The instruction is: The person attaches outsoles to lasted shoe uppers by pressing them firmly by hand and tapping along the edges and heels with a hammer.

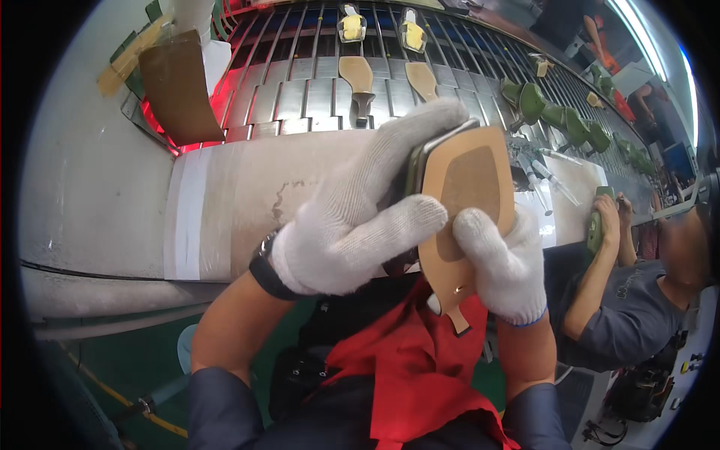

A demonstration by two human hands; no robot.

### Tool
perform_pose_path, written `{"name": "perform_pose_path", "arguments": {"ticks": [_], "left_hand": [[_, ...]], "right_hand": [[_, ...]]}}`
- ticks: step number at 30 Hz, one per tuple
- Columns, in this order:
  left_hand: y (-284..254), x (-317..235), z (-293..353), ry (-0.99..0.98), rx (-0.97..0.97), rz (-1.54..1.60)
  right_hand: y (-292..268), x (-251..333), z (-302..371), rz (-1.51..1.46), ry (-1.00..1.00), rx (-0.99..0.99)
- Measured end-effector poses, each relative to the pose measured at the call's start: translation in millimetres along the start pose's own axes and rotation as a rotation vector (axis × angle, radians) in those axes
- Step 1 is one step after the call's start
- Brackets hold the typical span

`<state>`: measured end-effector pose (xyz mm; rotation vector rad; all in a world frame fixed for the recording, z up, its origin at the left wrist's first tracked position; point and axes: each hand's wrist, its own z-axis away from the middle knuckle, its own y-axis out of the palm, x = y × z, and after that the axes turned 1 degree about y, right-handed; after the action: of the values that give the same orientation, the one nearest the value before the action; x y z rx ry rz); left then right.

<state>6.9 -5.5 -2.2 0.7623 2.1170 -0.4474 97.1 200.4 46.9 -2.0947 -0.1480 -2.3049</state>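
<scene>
Both my hands wear white knitted gloves and hold a shoe sole point(474, 169) in front of my red apron. This sole is tan with a darker brown oval patch, narrowing at its lower end to a small dark-edged tip. Behind its upper left edge shows a dark green rim, probably of a shoe; most of it is hidden. My left hand point(352, 217) closes round the left side, thumb on the sole's face and fingers behind the edge. On the right side, my right hand point(506, 259) presses its thumb against the face; its other fingers are hidden behind.
A slatted metal conveyor point(285, 94) runs beyond the pale work ledge point(255, 195). Two tan soles point(355, 73) and two yellow-filled pieces point(352, 26) lie on it. Green shoe-shaped pieces point(532, 103) stand at right, near brushes point(551, 180). A co-worker point(622, 300) holds a green piece.
</scene>
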Motion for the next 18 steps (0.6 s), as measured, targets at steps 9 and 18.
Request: {"name": "perform_pose_path", "arguments": {"ticks": [9, 18], "left_hand": [[30.4, -49.8, 40.6, -0.018, -0.342, 0.080], [29.3, -83.5, 59.0, -0.191, -0.519, 0.120]], "right_hand": [[18.5, -33.3, 26.1, 0.369, -0.469, -0.139], [43.8, -13.3, 36.3, 0.502, -0.391, 0.080]]}}
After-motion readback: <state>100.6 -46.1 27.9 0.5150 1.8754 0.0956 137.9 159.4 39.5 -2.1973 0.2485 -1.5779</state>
